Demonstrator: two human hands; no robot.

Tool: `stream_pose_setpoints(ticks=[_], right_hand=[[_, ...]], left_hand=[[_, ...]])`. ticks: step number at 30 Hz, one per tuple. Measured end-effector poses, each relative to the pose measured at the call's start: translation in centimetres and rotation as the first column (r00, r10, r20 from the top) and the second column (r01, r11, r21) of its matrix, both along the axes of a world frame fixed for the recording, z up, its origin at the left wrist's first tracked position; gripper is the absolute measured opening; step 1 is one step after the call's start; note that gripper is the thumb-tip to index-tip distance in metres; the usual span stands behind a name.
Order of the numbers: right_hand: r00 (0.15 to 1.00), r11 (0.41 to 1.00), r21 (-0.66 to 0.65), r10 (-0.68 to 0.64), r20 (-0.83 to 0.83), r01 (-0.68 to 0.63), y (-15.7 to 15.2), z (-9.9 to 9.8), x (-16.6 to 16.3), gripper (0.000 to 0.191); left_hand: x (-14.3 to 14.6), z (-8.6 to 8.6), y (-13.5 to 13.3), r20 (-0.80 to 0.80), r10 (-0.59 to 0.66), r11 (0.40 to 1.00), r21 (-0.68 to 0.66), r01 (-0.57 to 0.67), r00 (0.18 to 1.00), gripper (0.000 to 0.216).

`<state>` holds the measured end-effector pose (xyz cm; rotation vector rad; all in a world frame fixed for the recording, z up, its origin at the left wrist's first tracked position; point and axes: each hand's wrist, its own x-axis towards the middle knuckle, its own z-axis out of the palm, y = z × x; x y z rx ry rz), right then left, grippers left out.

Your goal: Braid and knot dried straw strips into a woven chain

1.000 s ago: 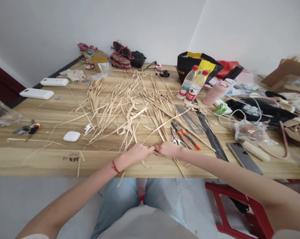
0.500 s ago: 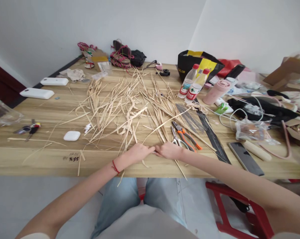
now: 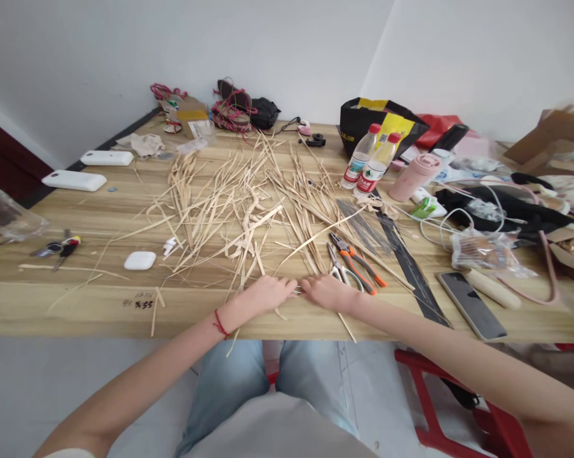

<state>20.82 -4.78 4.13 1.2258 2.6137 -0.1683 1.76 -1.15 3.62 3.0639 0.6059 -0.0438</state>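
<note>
My left hand [image 3: 270, 293] and my right hand [image 3: 327, 292] are close together near the table's front edge. Both are closed on thin, shiny wire [image 3: 297, 290], of which only a short stretch shows in the small gap between them. Just beyond my hands spreads a loose heap of pale, flat straw-like strips [image 3: 210, 210]. A twisted, braided piece of the same pale material [image 3: 252, 213] lies in its middle. To the right of my right hand rest scissors [image 3: 344, 275] and orange-handled pliers [image 3: 358, 264]. A bundle of straight grey wires [image 3: 363, 222] lies beyond them.
Two water bottles [image 3: 370, 172], a pink tumbler [image 3: 415, 175] and a black-and-yellow bag [image 3: 358, 121] stand back right. A phone [image 3: 472, 305] lies at the right near the front. On the left are a white earbud case [image 3: 140, 260], keys [image 3: 60, 248] and two white devices [image 3: 74, 180].
My hands have drawn slightly apart, so a little more wire shows between them. The view has shifted slightly; the things on the table lie as before.
</note>
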Motion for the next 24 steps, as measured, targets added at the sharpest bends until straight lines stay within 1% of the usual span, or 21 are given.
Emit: stream_pose_setpoints(ticks=[2,4,10,13,16,18,19,21,23,24], right_hand=[[1.0,1.0,0.011,-0.022,0.0,0.022,-0.1,-0.1,-0.3,0.032],[0.999,0.999,0.005,-0.047,0.006,0.047,-0.2,-0.1,-0.4,0.03],[0.99,0.991,-0.048,-0.123,0.074,0.127,-0.2,0.5,-0.8,0.022],[0.989,0.992,-0.055,-0.112,0.093,0.118,-0.1,0.8,-1.0,0.021],[0.99,0.993,-0.058,-0.094,0.102,0.1,0.0,0.7,-1.0,0.024],[0.991,0.995,-0.057,-0.078,0.11,0.085,0.1,0.4,-1.0,0.023],[0.991,0.996,-0.054,-0.07,0.11,0.076,0.1,0.3,-0.9,0.023],[0.993,0.997,-0.041,-0.062,0.096,0.067,0.2,-0.1,-0.8,0.023],[0.995,0.997,-0.03,-0.062,0.072,0.064,0.2,-0.5,-0.7,0.027],[0.996,0.998,-0.027,-0.063,0.063,0.064,0.3,-0.6,-0.6,0.029]], left_hand=[[0.3,-0.2,0.1,0.002,-0.024,0.999,0.027,0.023,1.0,0.005],[0.5,-0.4,0.2,0.002,-0.036,0.999,0.033,0.036,0.999,0.012],[0.6,-0.2,0.8,-0.025,-0.022,1.0,-0.02,0.021,0.999,0.014],[0.6,0.0,0.7,-0.033,-0.01,1.0,-0.006,0.01,0.999,0.013],[0.7,0.4,0.5,-0.006,-0.019,1.0,-0.008,0.019,1.0,0.008],[0.7,0.5,0.4,0.018,-0.02,1.0,-0.013,0.02,1.0,0.014],[0.7,0.5,0.4,0.018,-0.015,1.0,-0.012,0.015,1.0,0.016],[0.8,0.2,0.5,-0.005,-0.001,1.0,-0.004,0.001,1.0,0.012],[0.9,-0.3,0.7,-0.033,0.007,1.0,0.003,-0.007,0.999,0.008],[0.9,-0.6,0.8,-0.038,0.007,1.0,0.007,-0.006,0.999,0.01]])
